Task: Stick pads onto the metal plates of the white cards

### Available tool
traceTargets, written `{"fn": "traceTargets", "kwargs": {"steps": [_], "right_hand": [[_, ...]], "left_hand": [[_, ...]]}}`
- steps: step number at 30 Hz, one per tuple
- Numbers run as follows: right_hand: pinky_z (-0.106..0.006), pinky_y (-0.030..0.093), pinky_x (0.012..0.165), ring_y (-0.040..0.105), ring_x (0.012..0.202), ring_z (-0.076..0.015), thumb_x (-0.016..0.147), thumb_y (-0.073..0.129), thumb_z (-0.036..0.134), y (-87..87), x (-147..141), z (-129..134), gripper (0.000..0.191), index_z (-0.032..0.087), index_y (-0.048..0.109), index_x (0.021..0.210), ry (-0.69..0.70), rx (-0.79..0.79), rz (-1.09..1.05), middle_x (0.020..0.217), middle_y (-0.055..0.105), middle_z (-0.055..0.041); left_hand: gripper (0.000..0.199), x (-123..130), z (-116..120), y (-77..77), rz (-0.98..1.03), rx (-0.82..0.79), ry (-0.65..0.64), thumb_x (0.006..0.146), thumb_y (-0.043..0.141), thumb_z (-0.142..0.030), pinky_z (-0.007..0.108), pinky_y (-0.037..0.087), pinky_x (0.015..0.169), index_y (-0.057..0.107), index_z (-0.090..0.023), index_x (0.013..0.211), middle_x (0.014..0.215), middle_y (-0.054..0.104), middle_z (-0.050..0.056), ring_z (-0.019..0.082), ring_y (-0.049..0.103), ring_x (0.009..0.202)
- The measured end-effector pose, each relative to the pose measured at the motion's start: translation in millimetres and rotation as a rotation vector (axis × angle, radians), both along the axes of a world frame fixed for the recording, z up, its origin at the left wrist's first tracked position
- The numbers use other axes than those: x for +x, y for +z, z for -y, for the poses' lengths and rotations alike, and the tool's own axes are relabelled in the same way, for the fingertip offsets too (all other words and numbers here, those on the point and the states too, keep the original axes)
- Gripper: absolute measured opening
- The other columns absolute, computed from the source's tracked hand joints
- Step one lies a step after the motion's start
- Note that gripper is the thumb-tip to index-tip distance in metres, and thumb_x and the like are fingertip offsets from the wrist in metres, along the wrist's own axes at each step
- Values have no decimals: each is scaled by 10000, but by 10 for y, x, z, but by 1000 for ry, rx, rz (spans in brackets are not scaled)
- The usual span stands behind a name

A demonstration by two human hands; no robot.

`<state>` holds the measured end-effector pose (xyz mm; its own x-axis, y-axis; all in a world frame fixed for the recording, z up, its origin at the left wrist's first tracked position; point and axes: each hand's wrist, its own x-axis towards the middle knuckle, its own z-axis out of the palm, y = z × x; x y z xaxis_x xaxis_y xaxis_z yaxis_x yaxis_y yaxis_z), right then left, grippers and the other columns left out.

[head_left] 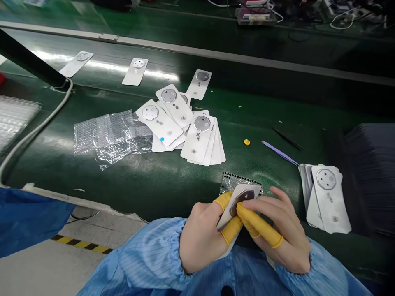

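Observation:
A white phone back cover with a dark round camera plate is held tilted above the front edge of the bench. My left hand grips its left side, with yellow finger cots on thumb and finger. My right hand, also in yellow finger cots, has its fingertips closed together against the camera plate. Its other fingers are partly bent; anything small between the tips is hidden. Behind the cover lies a small sheet with rows of black dots, partly covered by clear film.
Several white covers are heaped mid-bench beside bubble wrap. More covers are stacked at right, next to dark trays. Purple tweezers, dark tweezers and a yellow finger cot lie between. A black post slants in at left.

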<state>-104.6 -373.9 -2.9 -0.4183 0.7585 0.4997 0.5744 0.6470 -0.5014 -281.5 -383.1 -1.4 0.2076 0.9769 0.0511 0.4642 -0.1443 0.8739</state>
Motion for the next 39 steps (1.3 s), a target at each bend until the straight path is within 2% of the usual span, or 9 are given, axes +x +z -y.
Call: {"fn": "traceTargets", "kwargs": {"steps": [5, 10, 14, 17, 20, 27, 32, 36, 39], "right_hand": [[-441, 431, 1018, 643, 1039, -220, 900, 478, 140, -42, -2, 13, 425, 258, 478, 1308, -17, 46, 135, 1100, 685, -51], [-545, 403, 1031, 419, 1302, -340, 846, 465, 45, -182, -35, 75, 532, 55, 387, 1372, 82, 42, 254, 1392, 445, -227], [-562, 431, 1003, 318, 1347, -377, 806, 463, 3, -272, -55, 87, 650, 45, 287, 1431, 152, -65, 198, 1461, 309, -249], [-567, 420, 1013, 298, 1354, -369, 832, 443, 43, -334, -32, 67, 630, 68, 283, 1441, 199, -168, 85, 1466, 281, -231], [-559, 413, 1014, 364, 1316, -336, 855, 444, 72, -376, -8, 35, 575, 119, 347, 1421, 177, -218, -50, 1429, 355, -184], [-468, 497, 941, 542, 1164, -267, 838, 489, 9, -289, -43, -22, 501, 195, 527, 1302, -43, -175, -350, 1274, 559, -103], [-351, 605, 815, 671, 972, -199, 804, 639, 84, -269, -47, -7, 513, 313, 566, 1257, -309, -376, -523, 1147, 669, -16], [-211, 624, 587, 701, 665, -122, 742, 716, 93, -224, -46, 36, 504, 378, 632, 1149, -353, -440, -595, 818, 733, 76], [-218, 632, 608, 704, 678, -125, 726, 724, 79, -165, -45, 73, 526, 372, 632, 1153, -327, -414, -591, 850, 733, 69]], "left_hand": [[122, 5, -18, -23, -46, -19, 13, 786, 585, -193, 230, 371, 418, 529, -184, 678, 542, 599, -21, 120, 533, 424], [206, -25, -48, -72, -21, -147, -17, 737, 578, -158, 229, 322, 406, 395, -219, 667, 527, 535, -44, 111, 476, 412], [335, -24, -51, -117, -21, -246, -13, 698, 601, -158, 244, 266, 398, 282, -239, 636, 475, 451, -60, 114, 434, 396], [267, -10, -64, -139, 84, -356, -28, 720, 620, -166, 239, 307, 417, 362, -223, 683, 506, 506, -47, 124, 484, 434], [190, 10, -101, -156, 284, -460, -65, 755, 654, -218, 239, 401, 470, 506, -174, 867, 609, 610, -4, 154, 577, 525], [428, 49, -136, -154, 774, -652, -83, 803, 685, -259, 295, 542, 618, 526, -152, 1186, 881, 715, 109, 198, 676, 689], [348, 42, -135, -127, 856, -653, -103, 802, 691, -249, 248, 536, 604, 595, -154, 1123, 871, 717, 100, 164, 662, 674], [219, 24, -185, -108, 768, -567, -118, 846, 627, -309, 206, 481, 512, 689, -112, 919, 699, 675, 75, 124, 594, 556], [276, 9, -201, -91, 669, -450, -104, 855, 597, -333, 185, 391, 419, 685, -93, 750, 560, 593, 43, 90, 491, 451]]}}
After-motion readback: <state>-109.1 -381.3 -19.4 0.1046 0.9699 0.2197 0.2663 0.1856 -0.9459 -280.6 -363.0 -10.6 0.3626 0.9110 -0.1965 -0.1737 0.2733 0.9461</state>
